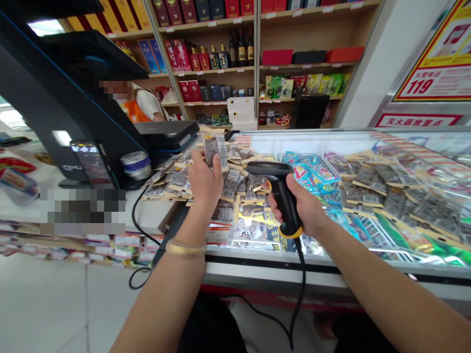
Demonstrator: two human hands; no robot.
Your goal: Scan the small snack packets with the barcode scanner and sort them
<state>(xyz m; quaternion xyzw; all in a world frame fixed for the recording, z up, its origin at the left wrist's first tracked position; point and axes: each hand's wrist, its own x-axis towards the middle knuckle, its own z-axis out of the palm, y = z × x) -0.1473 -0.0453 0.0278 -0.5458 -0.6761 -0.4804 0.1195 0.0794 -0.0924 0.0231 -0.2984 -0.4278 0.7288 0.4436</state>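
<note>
My left hand is closed on a small snack packet with clear wrapping, dark contents and tan ends, held up above a pile. My right hand is wrapped round the handle of a black and yellow barcode scanner, whose head points left toward the packet. The scanner's cable hangs down past the freezer's front edge. Beneath and beside my left hand lies a heap of similar packets on the freezer's glass top. A second heap of packets lies to the right.
At left stand a checkout terminal, a phone and a round tin on a white counter. A black cable loops at the counter's edge. Behind are shelves of boxes and bottles, and a person in an orange garment.
</note>
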